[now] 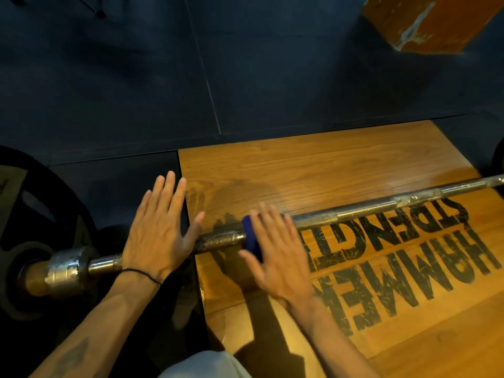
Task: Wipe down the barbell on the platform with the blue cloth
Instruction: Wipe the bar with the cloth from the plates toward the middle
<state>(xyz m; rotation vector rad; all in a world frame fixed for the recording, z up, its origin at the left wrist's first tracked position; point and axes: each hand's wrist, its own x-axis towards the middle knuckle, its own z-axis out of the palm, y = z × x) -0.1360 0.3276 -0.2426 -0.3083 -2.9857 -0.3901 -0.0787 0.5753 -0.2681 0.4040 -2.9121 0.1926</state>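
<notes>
Nearest my lens, at bottom centre: a pale grey fabric edge [201, 364], probably clothing, cut off by the frame.

From the left I log:

- Black weight plate [30, 214] on the dark rubber flooring [109, 77], mounted on the barbell's sleeve [65, 266].
- Barbell [368, 208] — worn, mottled steel shaft running from the plate at lower left up to the right edge, lying across the platform.
- Left hand [158, 227], flat over the shaft just beside the sleeve collar; fingers straight and lightly spread, thumb out to the right, touching the bar. A thin black band [141, 274] circles the wrist.
- Blue cloth [252, 238], wrapped around the shaft between the two hands, mostly hidden under the right palm.
- Right hand [275, 255], laid over the cloth on the bar; fingers straight and close together — pressing, not curled. Slightly blurred.
- Wooden platform [313, 165], brown grain, with black stencilled lettering [409, 263] reading upside down from my view: "HAMMER STRENGTH".
- Orange-brown wooden box [436, 20] with scuffed, chipped edges, at top right on the rubber floor, well apart from the bar.
</notes>
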